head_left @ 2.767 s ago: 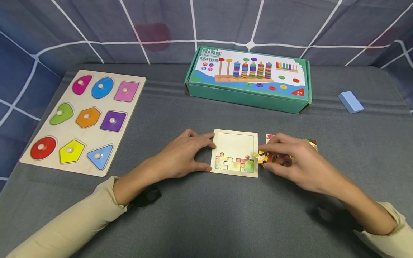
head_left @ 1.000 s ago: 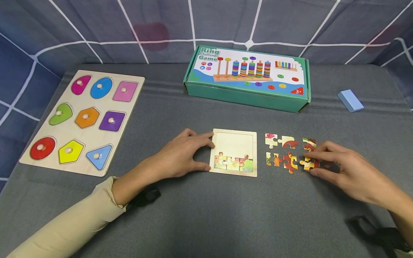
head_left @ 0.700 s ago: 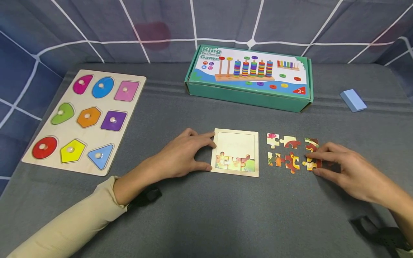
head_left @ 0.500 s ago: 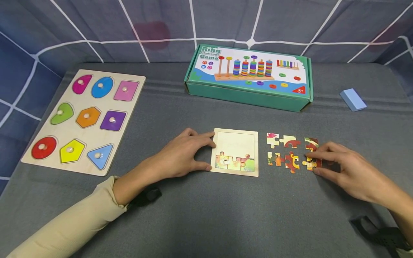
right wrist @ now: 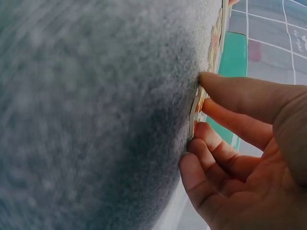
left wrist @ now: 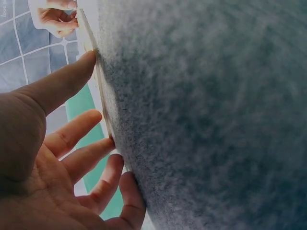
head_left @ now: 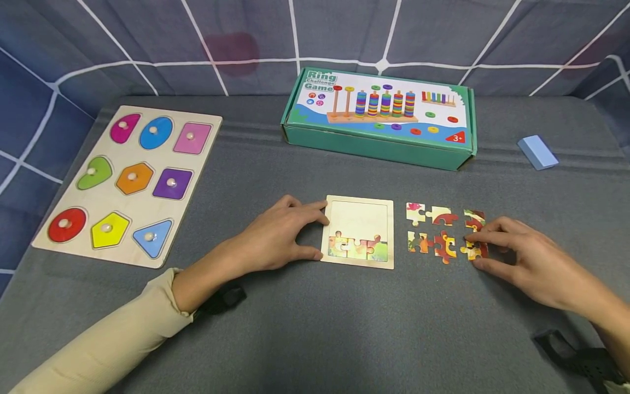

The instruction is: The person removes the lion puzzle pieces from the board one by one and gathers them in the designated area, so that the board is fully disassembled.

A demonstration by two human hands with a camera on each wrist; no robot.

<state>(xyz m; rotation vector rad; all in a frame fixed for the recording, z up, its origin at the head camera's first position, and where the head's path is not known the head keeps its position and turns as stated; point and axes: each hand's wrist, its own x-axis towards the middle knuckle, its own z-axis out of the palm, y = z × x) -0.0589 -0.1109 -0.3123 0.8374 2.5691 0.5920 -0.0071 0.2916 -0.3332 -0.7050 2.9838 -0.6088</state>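
Note:
My left hand (head_left: 278, 235) lies at the left edge of a small square wooden puzzle tray (head_left: 358, 219), its thumb and fingertips spread along that edge. Three joined puzzle pieces (head_left: 357, 249) fill the tray's bottom row; bare wood shows above them. To the right of the tray, my right hand (head_left: 524, 260) pinches a yellow puzzle piece (head_left: 471, 250) between thumb and fingertips, low at the cloth. Its right part is hidden by the fingers. Several loose puzzle pieces (head_left: 444, 246) lie in two rows beside it, and a corner piece (head_left: 474, 219) sits just above it.
A wooden peg board with coloured shapes (head_left: 143, 205) occupies the left side. Behind the tray stands a green ring game box (head_left: 379, 148). A blue block (head_left: 538, 152) lies at the right rear, and a checked cloth (head_left: 266, 33) rises behind everything.
My right hand has moved right from beside the tray, a yellow piece at its fingertips, uncovering the loose pieces. Over the last second it has hardly moved. The left hand stays put.

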